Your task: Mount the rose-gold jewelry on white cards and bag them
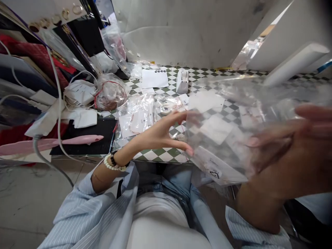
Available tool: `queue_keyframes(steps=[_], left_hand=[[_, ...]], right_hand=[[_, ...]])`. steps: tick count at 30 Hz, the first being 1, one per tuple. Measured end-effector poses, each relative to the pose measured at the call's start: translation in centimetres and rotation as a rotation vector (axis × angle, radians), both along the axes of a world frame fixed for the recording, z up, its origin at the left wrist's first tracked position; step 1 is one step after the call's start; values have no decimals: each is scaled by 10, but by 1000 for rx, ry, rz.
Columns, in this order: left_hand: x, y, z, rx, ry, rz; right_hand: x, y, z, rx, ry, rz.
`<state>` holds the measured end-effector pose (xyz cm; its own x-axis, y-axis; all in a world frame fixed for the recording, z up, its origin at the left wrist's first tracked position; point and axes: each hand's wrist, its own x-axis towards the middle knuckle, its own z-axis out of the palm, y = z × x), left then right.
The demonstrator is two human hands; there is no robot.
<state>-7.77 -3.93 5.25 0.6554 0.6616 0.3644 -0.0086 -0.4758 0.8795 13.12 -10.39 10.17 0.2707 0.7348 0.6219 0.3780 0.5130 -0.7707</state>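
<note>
I see a clear bag between my two hands.
Left to right: a pink thing lies on a black board, then small clear bags lie on the checked table. My left hand has its thumb and fingers wide apart at the big bag's left edge. A white paper with a black mark shows low on it. My right hand is blurry at its right side, and I can't tell how those fingers are.

A pale, scuffed wall stood behind the counter, checkered green and white; grey floor tiles showed at lower left.
</note>
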Motion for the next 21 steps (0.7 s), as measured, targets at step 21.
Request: queue_keyframes(steps=[21], left_hand=[[73,127,-33,-394,169,392]], right_hand=[[96,126,-93,-667,153,235]])
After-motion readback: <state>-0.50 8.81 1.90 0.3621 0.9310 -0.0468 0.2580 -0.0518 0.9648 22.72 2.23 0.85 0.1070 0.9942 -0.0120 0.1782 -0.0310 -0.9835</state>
